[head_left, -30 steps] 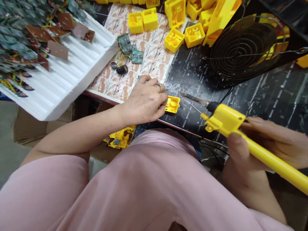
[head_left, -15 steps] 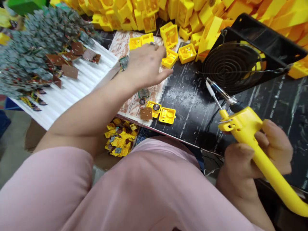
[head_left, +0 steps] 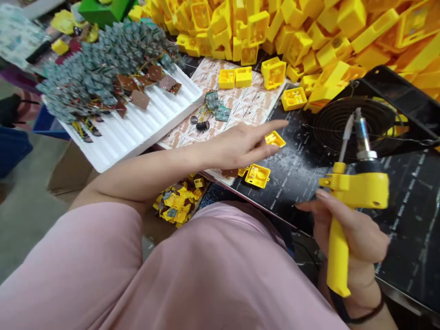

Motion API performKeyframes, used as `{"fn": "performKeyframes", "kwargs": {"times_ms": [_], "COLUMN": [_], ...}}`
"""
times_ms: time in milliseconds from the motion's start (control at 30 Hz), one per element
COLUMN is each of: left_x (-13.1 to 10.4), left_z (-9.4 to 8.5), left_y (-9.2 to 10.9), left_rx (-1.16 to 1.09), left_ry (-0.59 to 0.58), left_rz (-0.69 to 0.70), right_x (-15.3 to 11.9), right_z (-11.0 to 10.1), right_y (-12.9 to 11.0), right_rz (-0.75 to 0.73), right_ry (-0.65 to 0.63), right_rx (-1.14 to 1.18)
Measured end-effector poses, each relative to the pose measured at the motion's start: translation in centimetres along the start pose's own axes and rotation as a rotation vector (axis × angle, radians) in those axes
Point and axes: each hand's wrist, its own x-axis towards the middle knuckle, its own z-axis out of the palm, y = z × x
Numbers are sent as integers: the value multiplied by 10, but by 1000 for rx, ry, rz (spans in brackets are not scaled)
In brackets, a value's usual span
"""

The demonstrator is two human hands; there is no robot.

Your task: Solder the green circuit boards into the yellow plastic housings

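Observation:
My left hand (head_left: 242, 144) reaches across the bench with the index finger stretched out. An open yellow plastic case (head_left: 276, 139) sits between that finger and the thumb, partly hidden by the hand. Just below are another open yellow case (head_left: 257, 176) and a brown circuit board (head_left: 229, 173), which my forearm and hand partly cover. In my right hand (head_left: 360, 233) is a yellow soldering gun (head_left: 364, 190), its metal tip and white feed tube pointing up in front of the black fan.
A black fan (head_left: 343, 123) with a wire guard stands at right. Yellow cases (head_left: 257, 27) are piled along the back. At left a white foam tray (head_left: 137, 133) carries many wired boards. Green boards with small speakers (head_left: 202, 125) lie on patterned paper. A box of yellow parts (head_left: 178, 201) is below the bench edge.
My left hand has come back toward me and right, bringing a yellow case from the row at the back. My right hand has turned the soldering gun more upright. The view has shifted.

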Motion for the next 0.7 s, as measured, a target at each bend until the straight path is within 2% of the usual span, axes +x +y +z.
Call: {"fn": "performKeyframes", "kwargs": {"times_ms": [67, 133, 200, 267, 333, 400, 467, 533, 633, 700], "left_x": [-8, -7, -2, 4, 6, 3, -3, -6, 0, 6], "left_z": [-19, -34, -42, -42, -43, -51, -69, -94, -122, -123], "left_y": [-26, -63, -97, -117, -122, -117, -111, -106, -98, -88], "left_rx": [79, 358, 585, 612, 485, 296, 81, -74, 27, 143], "left_ry": [129, 245, 278, 247, 209, 227, 234, 186, 127, 183], "left_rz": [-69, -272, -443, -492, -480, -443, -385, -359, -231, -102], "right_x": [19, 39, 60, 79, 95, 107, 117, 124, 130, 130], "right_z": [2, 7, 14, 25, 35, 44, 52, 59, 64, 62], "right_y": [-2, -7, -13, -20, -24, -22, -17, -9, -3, -5], "right_rz": [-53, -102, -141, -183, -184, -153, -100, -47, -26, -56], "right_ry": [-8, -22, -3, 5, -40, -102, -151, -198, -263, -296], "right_rx": [-79, -100, -80, -48, -79, -111, -132, -134, -105, -72]}}
